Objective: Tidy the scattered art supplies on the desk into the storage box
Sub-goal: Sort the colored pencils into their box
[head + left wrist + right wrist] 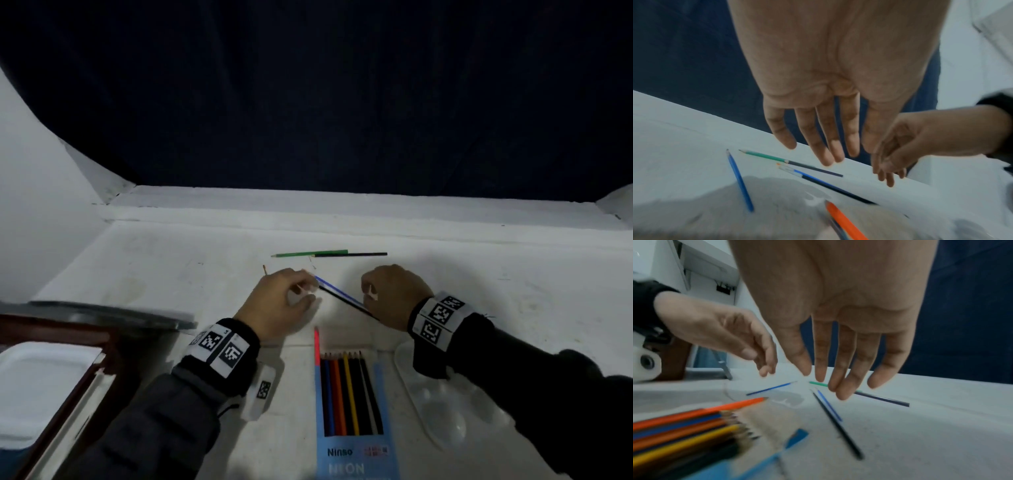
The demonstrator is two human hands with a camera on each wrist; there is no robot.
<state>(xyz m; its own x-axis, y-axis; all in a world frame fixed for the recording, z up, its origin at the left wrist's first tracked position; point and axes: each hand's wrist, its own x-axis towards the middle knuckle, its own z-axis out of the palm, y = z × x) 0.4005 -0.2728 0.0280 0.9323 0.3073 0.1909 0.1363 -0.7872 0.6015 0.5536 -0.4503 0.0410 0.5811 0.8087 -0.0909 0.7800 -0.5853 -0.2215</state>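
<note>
Pencils lie loose on the white bench (pixel 479 260), out past your hands. At 12 o'clock a green pencil (pixel 308 254) and a dark pencil (pixel 356 254) lie end to end, tips overlapping, parallel to the far edge. Between your hands a blue pencil (pixel 337 290) and a black pencil (pixel 346 301) lie side by side, touching or nearly so, slanting from 11 toward 4 o'clock. Another blue pencil (pixel 740 180) lies by itself off toward 9 o'clock in the left wrist view; in the head view your left hand mostly covers it.

Your left hand (pixel 281 301) hovers over the near end of the slanted pair, fingers straight and hanging down, spread a little, holding nothing. Your right hand (pixel 394 294) hovers over the other end, fingers likewise extended and relaxed, nothing in its grasp. Whether either fingertip touches a pencil, you cannot tell.

At 6 o'clock sits a blue pencil pack (pixel 356 455), a row of coloured pencils lying in it with tips pointing away from you, and one orange-red pencil (pixel 317 342) sticking out further than the rest. A clear palette (pixel 435 404) lies at 4 o'clock, partly under your right sleeve. At 8 o'clock stands the storage box (pixel 44 387), brown-rimmed, white inside, blurred.
</note>
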